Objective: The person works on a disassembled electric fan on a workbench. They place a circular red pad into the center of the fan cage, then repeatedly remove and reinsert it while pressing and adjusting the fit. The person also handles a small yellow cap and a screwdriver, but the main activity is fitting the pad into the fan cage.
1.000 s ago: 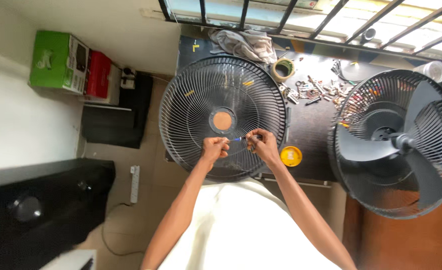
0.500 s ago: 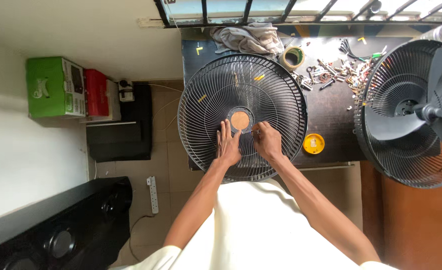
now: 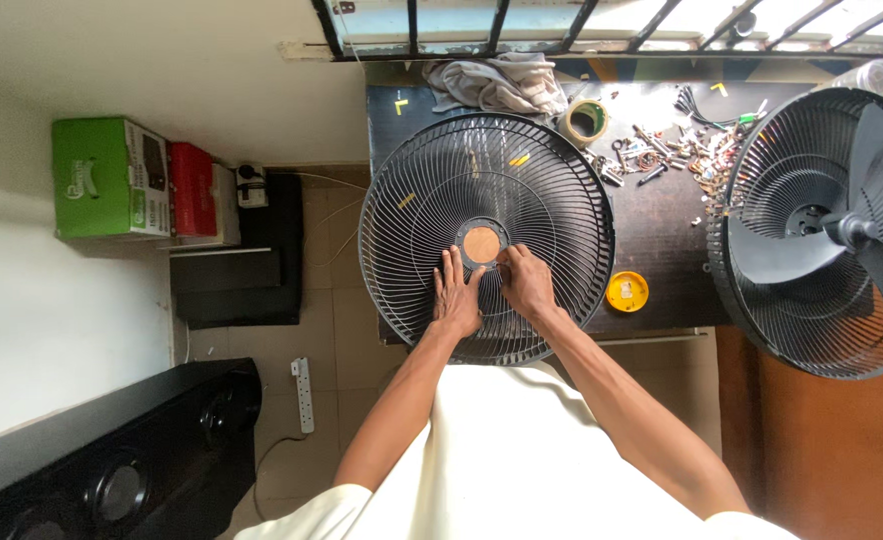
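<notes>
A round black fan grille lies flat on a dark table, its brown centre disc facing up. My left hand rests flat on the wires just below and left of the disc, fingers spread. Beside it, my right hand has its fingers curled at the disc's right edge; whether it pinches anything is too small to tell.
A standing fan with grey blades fills the right side. On the table lie a yellow lid, a tape roll, a grey cloth and scattered small hardware. Left: green box, red box, black speaker.
Both hands moved from the grille's lower edge up to its centre disc. The left hand has flattened on the wires. The camera view has shifted, so the grille sits more centrally.
</notes>
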